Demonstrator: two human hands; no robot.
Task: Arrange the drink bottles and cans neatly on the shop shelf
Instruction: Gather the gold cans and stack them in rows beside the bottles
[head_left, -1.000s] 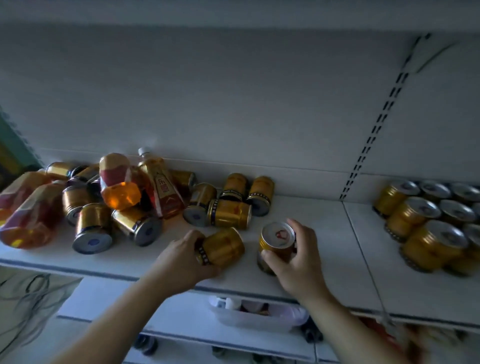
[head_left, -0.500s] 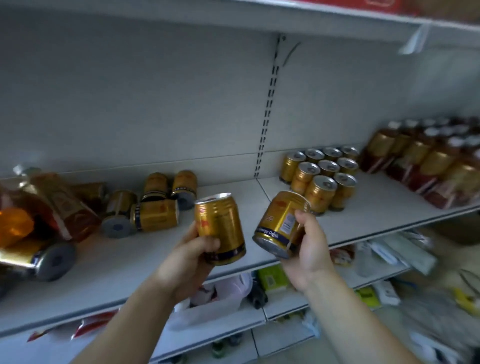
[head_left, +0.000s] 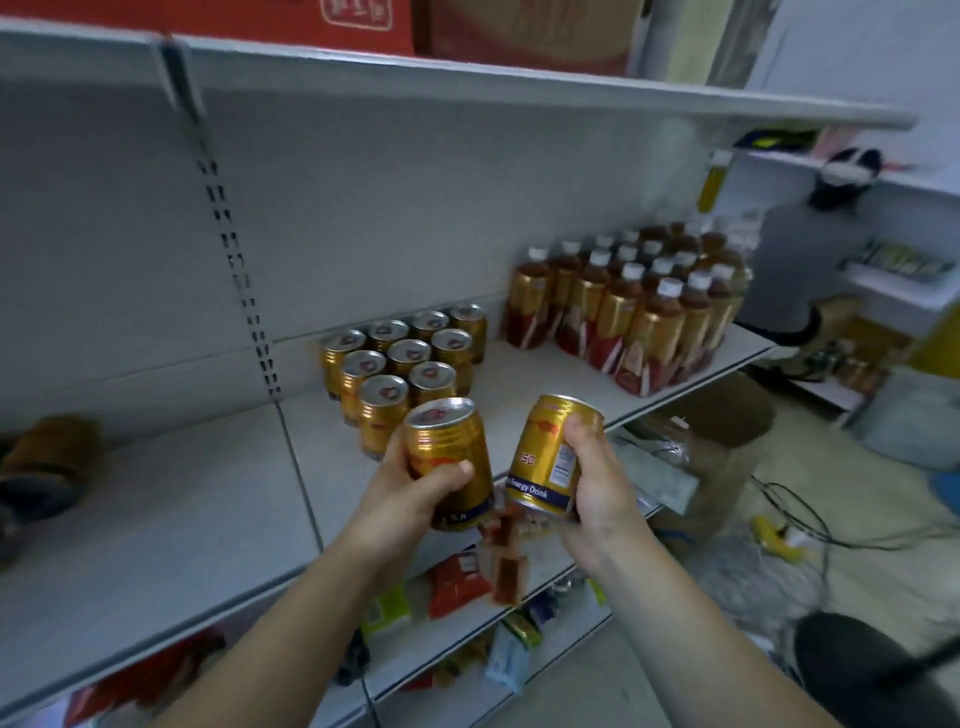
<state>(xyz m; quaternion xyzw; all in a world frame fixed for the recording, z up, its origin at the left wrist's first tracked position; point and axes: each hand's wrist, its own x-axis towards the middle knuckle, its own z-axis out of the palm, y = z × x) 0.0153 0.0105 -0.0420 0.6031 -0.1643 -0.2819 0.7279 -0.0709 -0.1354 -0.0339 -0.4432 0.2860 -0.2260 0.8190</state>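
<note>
My left hand (head_left: 402, 493) grips a gold drink can (head_left: 449, 457), held upright in front of the shelf edge. My right hand (head_left: 597, 488) grips a second gold can (head_left: 550, 457), tilted slightly, its label facing me. Just behind both cans stands a neat block of several upright gold cans (head_left: 400, 358) on the white shelf (head_left: 171, 509). To their right, several amber drink bottles (head_left: 634, 306) with white caps stand in rows. A blurred lying can (head_left: 47, 457) shows at the far left of the shelf.
An upper shelf (head_left: 467, 88) carries red cartons. Lower shelves hold snack packets (head_left: 457, 571). A cardboard box (head_left: 711, 452) and cables lie on the floor at the right. Another person (head_left: 810, 260) stands at the far right.
My view has swung right, away from the heap of lying cans and bottles. Both hands lifted their cans off the shelf and carried them right, in front of the upright can block.
</note>
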